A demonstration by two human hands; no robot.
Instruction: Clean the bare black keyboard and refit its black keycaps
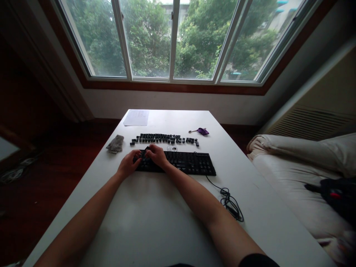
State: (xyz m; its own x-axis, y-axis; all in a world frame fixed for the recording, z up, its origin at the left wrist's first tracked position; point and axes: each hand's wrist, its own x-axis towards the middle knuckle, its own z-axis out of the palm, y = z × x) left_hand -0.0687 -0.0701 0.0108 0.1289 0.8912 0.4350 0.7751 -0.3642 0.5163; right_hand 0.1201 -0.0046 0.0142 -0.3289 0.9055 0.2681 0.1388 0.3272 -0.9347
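Windows (148,40) top the head view above a white table (144,222). Mid-frame, the left hand (129,163) curls at one end of the keyboard (191,163), seemingly steadying it; the right hand (156,155) bends over it, forearm (194,193) hiding part; neither grip is clear. Keycaps (147,135) line up beyond, probably for order; cloth (115,144) left, cable (236,213) lower right.

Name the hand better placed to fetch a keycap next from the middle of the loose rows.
Probably the right hand: it lies nearer those middle keycaps; the left hand sits farther left.

hands (128,163): bare | forearms (104,198): bare | right sleeve (258,260): short, solid black
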